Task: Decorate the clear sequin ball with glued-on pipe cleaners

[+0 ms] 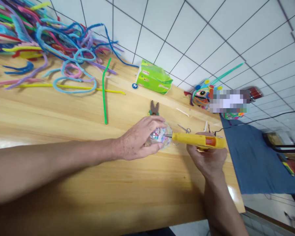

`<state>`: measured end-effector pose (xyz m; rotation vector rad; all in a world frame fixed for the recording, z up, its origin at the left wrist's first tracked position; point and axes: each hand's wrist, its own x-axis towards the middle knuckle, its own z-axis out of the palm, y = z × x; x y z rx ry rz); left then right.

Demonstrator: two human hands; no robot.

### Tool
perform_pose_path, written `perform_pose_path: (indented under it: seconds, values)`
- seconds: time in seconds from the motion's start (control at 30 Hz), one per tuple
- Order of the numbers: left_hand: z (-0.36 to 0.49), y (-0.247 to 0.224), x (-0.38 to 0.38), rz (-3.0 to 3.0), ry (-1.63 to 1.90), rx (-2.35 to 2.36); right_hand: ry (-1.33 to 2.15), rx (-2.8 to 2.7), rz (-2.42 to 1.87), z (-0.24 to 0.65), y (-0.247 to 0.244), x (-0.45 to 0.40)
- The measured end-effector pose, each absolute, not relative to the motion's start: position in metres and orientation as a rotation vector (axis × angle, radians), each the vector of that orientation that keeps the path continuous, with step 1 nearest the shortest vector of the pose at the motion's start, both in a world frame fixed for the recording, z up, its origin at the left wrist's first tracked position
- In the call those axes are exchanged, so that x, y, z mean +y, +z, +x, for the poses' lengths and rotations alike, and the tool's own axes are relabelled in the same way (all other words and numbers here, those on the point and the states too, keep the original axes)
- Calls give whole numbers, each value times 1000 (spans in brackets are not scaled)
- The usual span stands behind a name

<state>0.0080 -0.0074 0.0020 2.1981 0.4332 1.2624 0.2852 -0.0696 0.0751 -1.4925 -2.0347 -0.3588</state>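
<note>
My left hand is closed around a small clear rounded object with colourful bits in or on it; its exact kind I cannot make out. In my right hand is a yellow hot glue gun, pointing left. Its metal nozzle meets or nearly meets the top of the clear object. Just beyond my left hand lie pliers with dark jaws, their handles partly covered by the fingers. Small scissors rest behind the glue gun.
Pipe cleaners are heaped at the back left, with a green one nearer. A green tissue pack and blue button lie by the tiled wall. Decorated crafts stand back right, near a black cord and blue cloth.
</note>
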Motion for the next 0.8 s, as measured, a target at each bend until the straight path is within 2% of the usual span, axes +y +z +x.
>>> perform_pose_path:
  seconds: [0.8]
  values:
    - [9, 2, -8, 2177, 1273, 443, -295, -2021, -1506, 290, 69, -71]
